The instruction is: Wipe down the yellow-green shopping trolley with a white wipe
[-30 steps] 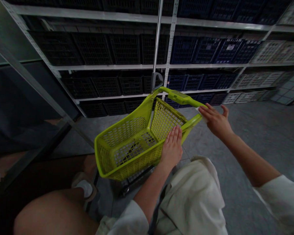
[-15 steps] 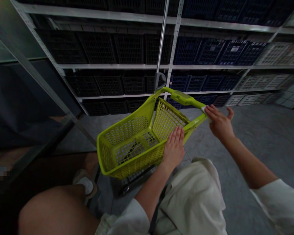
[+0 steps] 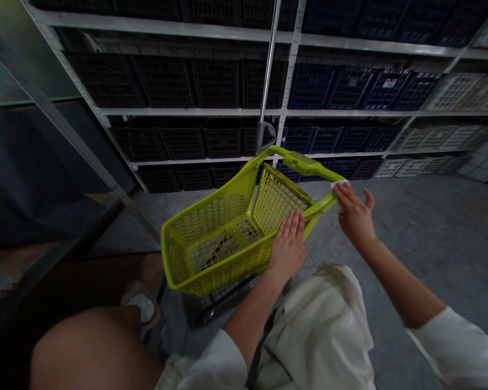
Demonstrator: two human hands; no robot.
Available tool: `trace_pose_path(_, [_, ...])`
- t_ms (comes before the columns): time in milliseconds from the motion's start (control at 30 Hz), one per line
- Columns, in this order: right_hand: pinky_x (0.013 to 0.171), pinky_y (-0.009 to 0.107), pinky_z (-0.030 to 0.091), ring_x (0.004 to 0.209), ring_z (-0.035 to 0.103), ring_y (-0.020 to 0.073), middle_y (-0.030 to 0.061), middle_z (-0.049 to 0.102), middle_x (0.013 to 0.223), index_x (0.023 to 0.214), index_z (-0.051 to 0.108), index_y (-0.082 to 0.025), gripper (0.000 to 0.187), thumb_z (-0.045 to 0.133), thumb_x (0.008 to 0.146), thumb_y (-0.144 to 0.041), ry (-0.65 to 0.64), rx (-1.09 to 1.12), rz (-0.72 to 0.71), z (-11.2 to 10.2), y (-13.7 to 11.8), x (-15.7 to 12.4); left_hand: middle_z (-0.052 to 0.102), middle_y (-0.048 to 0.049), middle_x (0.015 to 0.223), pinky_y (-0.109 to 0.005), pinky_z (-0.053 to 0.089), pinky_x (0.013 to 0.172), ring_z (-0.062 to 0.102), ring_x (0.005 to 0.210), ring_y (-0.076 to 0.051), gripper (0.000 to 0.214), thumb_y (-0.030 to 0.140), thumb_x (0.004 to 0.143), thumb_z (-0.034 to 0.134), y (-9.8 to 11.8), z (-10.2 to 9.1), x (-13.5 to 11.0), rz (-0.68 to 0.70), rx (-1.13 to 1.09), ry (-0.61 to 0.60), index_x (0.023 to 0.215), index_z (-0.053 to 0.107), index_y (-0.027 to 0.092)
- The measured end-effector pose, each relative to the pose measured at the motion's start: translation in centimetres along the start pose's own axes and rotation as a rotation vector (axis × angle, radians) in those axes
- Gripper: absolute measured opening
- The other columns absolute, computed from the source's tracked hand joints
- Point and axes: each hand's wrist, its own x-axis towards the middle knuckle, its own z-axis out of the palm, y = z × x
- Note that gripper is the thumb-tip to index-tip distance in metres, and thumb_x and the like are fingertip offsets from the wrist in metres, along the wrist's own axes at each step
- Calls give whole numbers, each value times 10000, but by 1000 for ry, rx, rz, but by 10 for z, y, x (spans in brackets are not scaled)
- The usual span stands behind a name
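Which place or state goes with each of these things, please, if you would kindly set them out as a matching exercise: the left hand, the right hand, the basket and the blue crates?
Things:
1. Left hand
2. Right hand
3. Basket
4. Blue crates

Places or states:
A. On shelves beyond the basket
B. Touching the end of the basket's handle, at a white scrap
C. Lime green with mesh walls
D. Lying flat against the basket's side

Pairs: 1-D, 2-B, 3-C, 4-A
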Motion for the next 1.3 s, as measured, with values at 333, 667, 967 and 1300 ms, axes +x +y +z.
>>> trace_pose_path(333, [1164,593,131,1348,507,265,108,584,1415,1401,510,-215,678,392,767,-6,-6,3,-7,-2,22,5,118,-170,1655,-384,191,1245,109,1531,-252,801,297,895,479,1,-3,0,9,34,-21,1546,116,6])
trace_pose_path(667, [1187,523,128,1340,518,219,87,562,1443,1464,426,-247,770,375,750,38,-111,84,-262,-2,-23,-11,123,-147,1657,-378,210,1241,131,1530,-241,774,275,897,463,3,1,1,-9,28,-4,1550,133,22])
trace_pose_path(967, [1155,510,243,1378,475,251,148,536,1456,1495,376,-180,779,388,744,26,-32,40,-141,2,-9,-11,120,-159,1656,-391,208,1243,117,1532,-252,801,276,889,491,4,4,2,-8,17,6,1549,121,11])
trace_pose_path(1300, [1152,588,197,1344,512,282,117,609,1385,1397,511,-209,704,406,742,24,23,7,-7,5,10,8,113,-154,1657,-391,194,1246,109,1532,-249,809,288,890,499,5,2,4,-16,1,-16,1551,117,21])
